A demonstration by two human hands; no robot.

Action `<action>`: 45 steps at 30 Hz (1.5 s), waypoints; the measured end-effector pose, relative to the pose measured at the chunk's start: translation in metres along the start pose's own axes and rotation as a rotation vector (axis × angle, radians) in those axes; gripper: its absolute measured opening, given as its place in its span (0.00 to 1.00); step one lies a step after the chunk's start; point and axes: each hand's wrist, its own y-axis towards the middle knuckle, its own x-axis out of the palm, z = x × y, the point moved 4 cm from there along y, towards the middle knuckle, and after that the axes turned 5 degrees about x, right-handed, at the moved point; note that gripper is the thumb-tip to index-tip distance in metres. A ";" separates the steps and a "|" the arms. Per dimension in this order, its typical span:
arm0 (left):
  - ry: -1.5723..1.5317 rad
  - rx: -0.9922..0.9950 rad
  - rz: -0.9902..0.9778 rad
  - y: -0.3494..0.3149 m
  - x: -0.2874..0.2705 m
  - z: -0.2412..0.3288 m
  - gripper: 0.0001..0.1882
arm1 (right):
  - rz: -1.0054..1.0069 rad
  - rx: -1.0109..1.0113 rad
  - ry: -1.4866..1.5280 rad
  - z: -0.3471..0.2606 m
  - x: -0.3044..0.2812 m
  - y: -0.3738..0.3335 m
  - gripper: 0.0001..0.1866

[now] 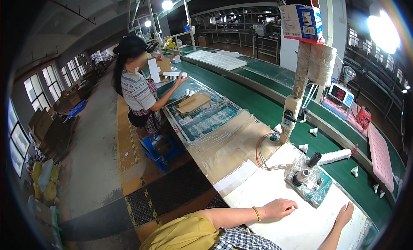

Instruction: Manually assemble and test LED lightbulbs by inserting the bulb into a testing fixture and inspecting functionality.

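Observation:
My left hand (279, 208), with a yellow bracelet at its wrist, is over the white work surface (266, 196). Its fingers are curled together; whatever may be between them I cannot make out. Farther right, my right hand (344, 214) is near the surface's right edge, fingers stretched forward and nothing visible in them. Beyond and between both hands stands a test fixture (310, 181): a green plate with black and metal round sockets, partly wrapped in clear film. Several white spotlight bulbs, one a bulb (354, 171) and another bulb (303, 147), lie on the green conveyor belt (333, 157) beyond.
A wrapped post (291, 114) carries a power socket and wires. A meter with a red display (340, 94) and a pink foam tray (380, 157) are at the far right. At the left, a co-worker (140, 88) handles a white box (174, 74) beside a blue stool (160, 151).

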 end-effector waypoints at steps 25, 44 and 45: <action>0.024 0.048 0.048 0.000 0.000 0.002 0.09 | 0.046 -0.017 0.013 -0.008 -0.006 -0.002 0.16; 0.047 0.063 0.042 0.000 -0.001 0.005 0.09 | 0.071 -0.046 0.024 0.001 -0.002 -0.002 0.16; 0.046 0.062 0.041 0.000 0.000 0.005 0.09 | 0.061 -0.044 0.029 -0.002 -0.004 -0.003 0.16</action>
